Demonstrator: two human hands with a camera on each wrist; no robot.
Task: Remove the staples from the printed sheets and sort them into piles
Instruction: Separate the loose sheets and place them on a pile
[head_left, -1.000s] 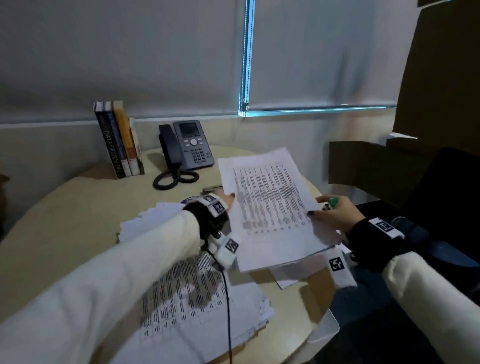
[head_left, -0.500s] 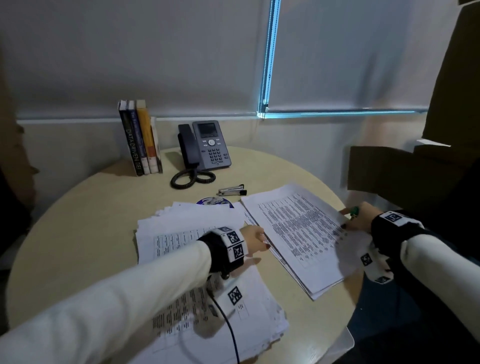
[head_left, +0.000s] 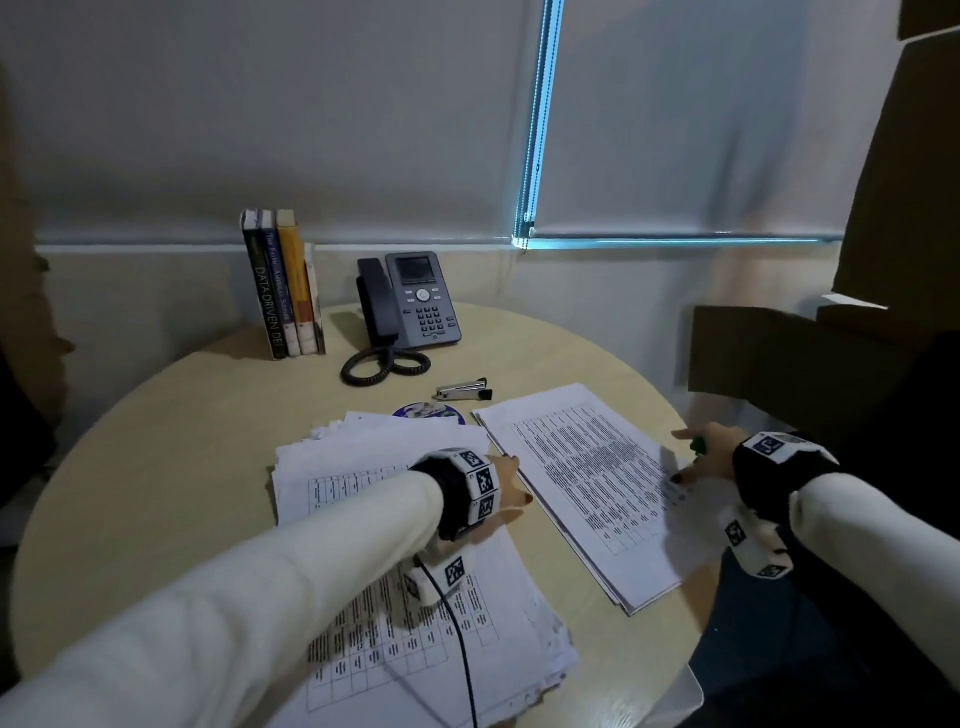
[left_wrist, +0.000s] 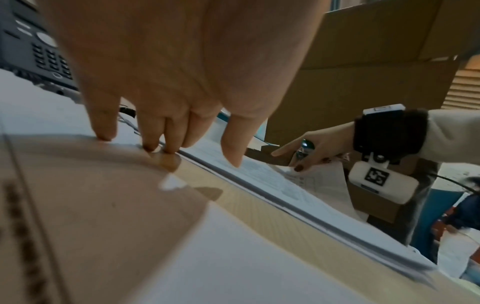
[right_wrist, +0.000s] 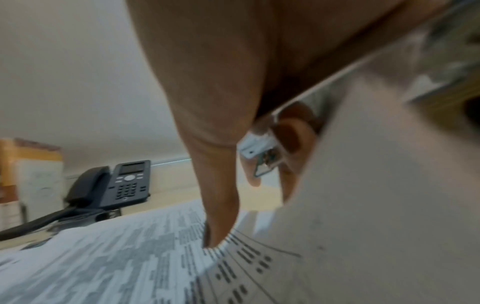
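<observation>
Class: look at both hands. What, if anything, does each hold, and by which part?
Right hand holds a small green tool between its fingers; the grip point is hidden. Left hand holds nothing.

Dim room; cold blue light leaks between the window blinds (head_left: 675, 130); wrist views blurred, edges warped

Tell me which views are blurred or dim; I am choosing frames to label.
Head view: dim and bluish, sharp on the phone, sleeves stretched by the wide lens. Left wrist view: left hand soft, near paper blurred. Right wrist view: smeared throughout, the printed sheets unreadable.
</observation>
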